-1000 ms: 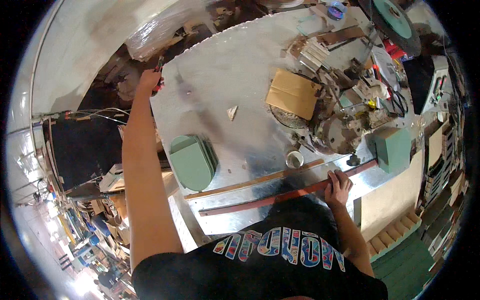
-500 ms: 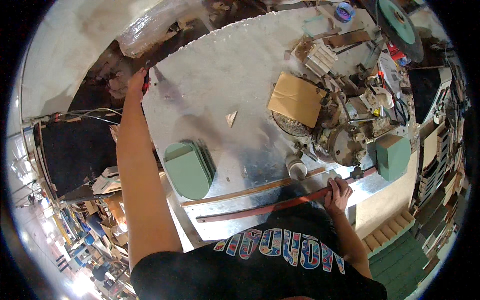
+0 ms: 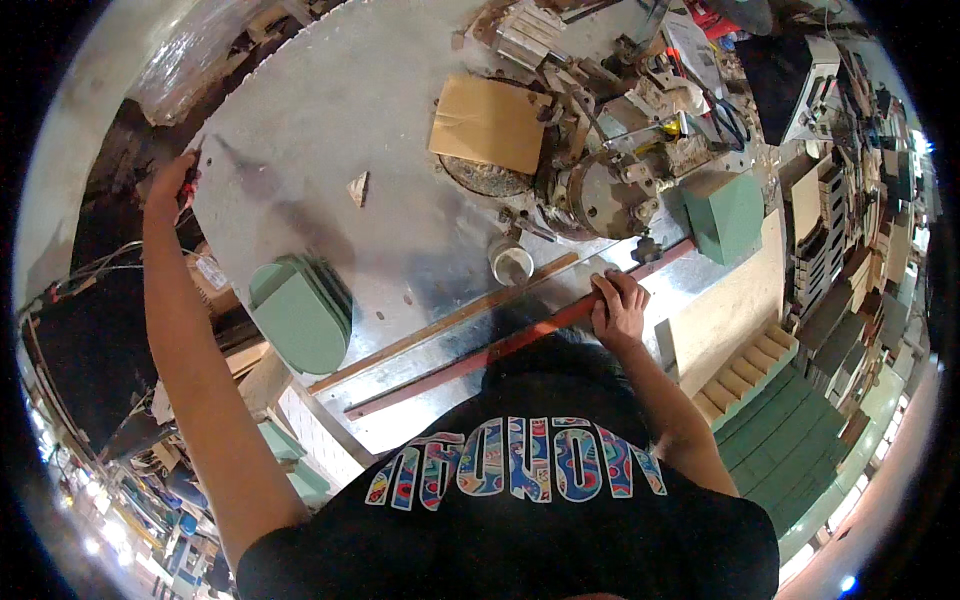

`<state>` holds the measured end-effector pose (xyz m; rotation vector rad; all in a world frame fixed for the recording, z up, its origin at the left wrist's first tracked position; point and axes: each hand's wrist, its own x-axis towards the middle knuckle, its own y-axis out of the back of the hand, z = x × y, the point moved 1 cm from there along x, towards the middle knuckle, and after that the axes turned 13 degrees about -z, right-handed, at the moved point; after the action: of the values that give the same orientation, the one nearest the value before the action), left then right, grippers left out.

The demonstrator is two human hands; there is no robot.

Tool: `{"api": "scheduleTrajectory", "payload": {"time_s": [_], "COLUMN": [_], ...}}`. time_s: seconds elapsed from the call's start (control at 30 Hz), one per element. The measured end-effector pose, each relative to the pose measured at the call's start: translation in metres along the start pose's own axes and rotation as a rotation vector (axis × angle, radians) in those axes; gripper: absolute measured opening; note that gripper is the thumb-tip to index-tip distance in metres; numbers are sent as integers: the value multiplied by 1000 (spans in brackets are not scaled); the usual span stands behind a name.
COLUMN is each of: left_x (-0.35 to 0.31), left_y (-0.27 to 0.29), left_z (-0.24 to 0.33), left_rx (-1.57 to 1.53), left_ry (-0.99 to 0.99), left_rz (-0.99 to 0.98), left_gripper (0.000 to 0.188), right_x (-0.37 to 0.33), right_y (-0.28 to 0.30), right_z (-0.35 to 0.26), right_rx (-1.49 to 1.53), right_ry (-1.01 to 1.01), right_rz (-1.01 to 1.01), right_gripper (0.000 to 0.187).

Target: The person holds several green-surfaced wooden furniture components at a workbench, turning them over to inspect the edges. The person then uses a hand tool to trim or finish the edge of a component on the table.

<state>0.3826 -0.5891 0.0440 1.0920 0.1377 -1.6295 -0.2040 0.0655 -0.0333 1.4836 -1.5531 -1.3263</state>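
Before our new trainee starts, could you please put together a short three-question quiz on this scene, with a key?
1. Which of the person's hands is on the reddish strip?
2. True or false: in the picture, the stack of rounded green pieces lies to the left of the cardboard piece.
3. What colour is the block beside the strip's right-hand end?
A) white
B) green
C) black

Key:
1. The right hand.
2. True.
3. B.
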Motion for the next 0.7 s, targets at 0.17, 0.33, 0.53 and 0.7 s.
{"api": "scheduleTrajectory", "payload": {"time_s": [0.17, 0.33, 0.53, 0.7], "left_x": [-75, -192, -224, -244], "left_y": [-57, -196, -313, -374], "left_z": [47, 74, 70, 81], "left_rx": [245, 528, 999, 1374], "left_ry": [-378, -483, -921, -1027], "left_rz": [35, -542, -566, -442], "left_gripper": [39, 36, 36, 15], "right_x": [-2, -1, 0, -1], "right_y": [0, 4, 4, 6], "right_z": [-4, -5, -3, -5], "right_rx": [22, 30, 28, 40], "right_ry": [6, 19, 24, 16], "right_rz": [34, 30, 27, 36], "right_gripper": [57, 51, 52, 56]}}
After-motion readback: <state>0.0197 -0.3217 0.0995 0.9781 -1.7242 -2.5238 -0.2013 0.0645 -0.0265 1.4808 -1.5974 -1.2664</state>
